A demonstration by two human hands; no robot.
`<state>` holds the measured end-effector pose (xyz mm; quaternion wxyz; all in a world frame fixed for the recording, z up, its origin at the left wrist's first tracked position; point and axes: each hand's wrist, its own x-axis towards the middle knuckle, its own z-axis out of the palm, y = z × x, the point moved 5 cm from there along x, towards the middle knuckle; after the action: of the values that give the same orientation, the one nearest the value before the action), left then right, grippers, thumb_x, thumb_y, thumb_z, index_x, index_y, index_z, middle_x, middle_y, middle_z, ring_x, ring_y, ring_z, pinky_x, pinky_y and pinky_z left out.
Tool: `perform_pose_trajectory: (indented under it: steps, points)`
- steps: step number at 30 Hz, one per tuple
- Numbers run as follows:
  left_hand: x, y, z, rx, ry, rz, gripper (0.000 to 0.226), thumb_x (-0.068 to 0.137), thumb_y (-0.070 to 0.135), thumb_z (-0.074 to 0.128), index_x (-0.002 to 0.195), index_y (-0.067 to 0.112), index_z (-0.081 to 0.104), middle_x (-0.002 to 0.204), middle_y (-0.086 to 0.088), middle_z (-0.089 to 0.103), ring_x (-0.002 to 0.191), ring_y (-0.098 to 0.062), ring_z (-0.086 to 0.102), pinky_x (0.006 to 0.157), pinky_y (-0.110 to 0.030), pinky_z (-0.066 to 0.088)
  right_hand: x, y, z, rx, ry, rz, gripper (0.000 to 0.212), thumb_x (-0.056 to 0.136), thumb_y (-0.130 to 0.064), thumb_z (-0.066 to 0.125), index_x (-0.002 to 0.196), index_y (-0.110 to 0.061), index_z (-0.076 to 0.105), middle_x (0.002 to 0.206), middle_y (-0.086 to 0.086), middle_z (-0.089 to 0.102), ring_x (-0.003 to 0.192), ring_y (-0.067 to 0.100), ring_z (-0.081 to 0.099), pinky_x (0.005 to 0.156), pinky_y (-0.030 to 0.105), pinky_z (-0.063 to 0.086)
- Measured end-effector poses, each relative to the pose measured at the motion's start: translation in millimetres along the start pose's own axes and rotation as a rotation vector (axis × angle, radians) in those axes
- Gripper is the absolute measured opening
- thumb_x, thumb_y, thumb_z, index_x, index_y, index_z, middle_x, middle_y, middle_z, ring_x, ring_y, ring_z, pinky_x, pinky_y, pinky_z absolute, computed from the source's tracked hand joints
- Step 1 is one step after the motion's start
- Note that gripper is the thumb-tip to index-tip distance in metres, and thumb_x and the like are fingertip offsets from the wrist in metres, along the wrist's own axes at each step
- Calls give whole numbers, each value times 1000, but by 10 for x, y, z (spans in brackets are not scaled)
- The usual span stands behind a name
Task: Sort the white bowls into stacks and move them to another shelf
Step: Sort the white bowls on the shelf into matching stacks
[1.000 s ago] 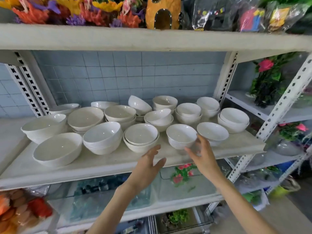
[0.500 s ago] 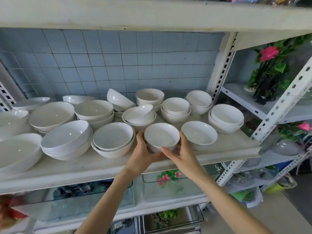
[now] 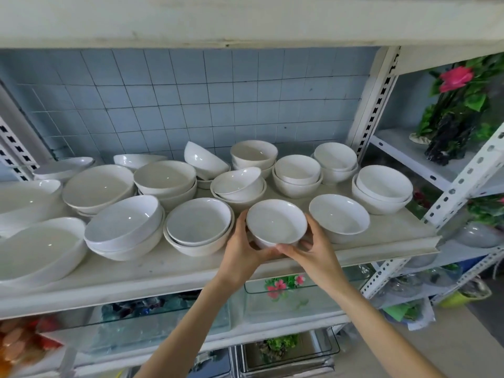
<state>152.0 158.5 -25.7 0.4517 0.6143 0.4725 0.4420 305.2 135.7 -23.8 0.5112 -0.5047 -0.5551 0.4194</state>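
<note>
Cupping the small round white ceramic bowl [image 3: 276, 222] at lower centre frame, the left hand [image 3: 241, 251] curls its fingers round the bowl's left wall, and the right hand [image 3: 316, 253] round its right wall. The bowl is upright near the white shelf's [image 3: 136, 271] front edge, squarely between both palms and equally near each.

Background: pale blue tiled wall [image 3: 191, 99]; artificial plant with pink flower [image 3: 458, 105] right of perforated white upright [image 3: 377, 105]; below, glass tanks [image 3: 163, 331], small pink flowers [image 3: 281, 285] behind one; blurred orange items [image 3: 16, 342] lower left
</note>
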Motion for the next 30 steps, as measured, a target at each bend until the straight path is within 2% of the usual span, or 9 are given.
perform_pose_trajectory:
  steps: [4, 7, 11, 13, 16, 19, 22, 25, 30]
  points:
    - [-49, 78, 34, -72, -45, 37, 89, 57, 23, 89, 131, 23, 40, 130, 5, 51, 120, -11, 54, 91, -23, 51, -127, -86, -31, 42, 23, 26, 86, 48, -55, 86, 120, -45, 40, 130, -4, 50, 120, 12, 53, 92, 28, 51]
    - [-84, 218, 78, -90, -80, 91, 90, 56, 34, 89, 131, 27, 41, 133, 4, 48, 122, -10, 52, 94, -25, 50, -234, -214, -107, 28, 75, -12, 82, 58, -41, 85, 124, -41, 37, 131, -7, 47, 121, 12, 52, 93, 28, 50]
    - [-78, 431, 144, -133, -87, 154, 88, 62, 23, 88, 135, 26, 39, 135, 6, 48, 122, -2, 50, 90, -14, 47, -271, -432, -228, 22, 114, -61, 83, 61, -26, 74, 134, -25, 34, 127, -19, 44, 112, -10, 51, 83, 14, 49]
    - [-44, 511, 199, -152, -81, 163, 88, 60, 27, 85, 135, 25, 39, 135, 8, 49, 122, -2, 49, 86, -11, 46, -244, -519, -320, -7, 115, -88, 81, 63, -27, 74, 135, -25, 35, 128, -20, 44, 113, -15, 47, 86, 11, 46]
    - [51, 586, 338, -170, -89, 166, 88, 54, 34, 84, 131, 28, 41, 131, 13, 51, 121, 0, 48, 84, -9, 47, -172, -559, -535, -74, 115, -114, 72, 64, -43, 80, 124, -44, 41, 127, -21, 46, 115, -14, 46, 91, 11, 43]
    - [164, 614, 526, -165, -89, 157, 95, 51, 36, 84, 134, 22, 42, 130, 16, 51, 121, 2, 48, 85, -9, 46, -86, -499, -780, -166, 132, -112, 70, 54, -65, 75, 115, -62, 41, 130, -24, 47, 124, -2, 43, 103, 28, 39]
    - [287, 618, 704, -114, -85, 171, 92, 48, 48, 88, 129, 30, 46, 126, 18, 55, 117, 2, 52, 93, -15, 45, -14, -457, -992, -218, 184, -131, 76, 48, -74, 72, 115, -59, 39, 121, -37, 44, 122, -3, 41, 103, 27, 37]
    - [398, 616, 840, -49, -85, 177, 89, 49, 53, 87, 126, 34, 48, 122, 24, 58, 115, 5, 52, 94, -17, 44, 71, -415, -1146, -314, 219, -142, 86, 46, -85, 63, 120, -52, 35, 127, -19, 39, 122, 5, 39, 100, 15, 33]
    - [475, 540, 988, 7, -87, 143, 91, 44, 61, 84, 123, 40, 44, 119, 26, 55, 112, 15, 47, 88, -4, 38, 162, -253, -1253, -283, 167, -132, 81, 46, -78, 67, 117, -53, 36, 121, -34, 35, 114, -12, 40, 93, 9, 36]
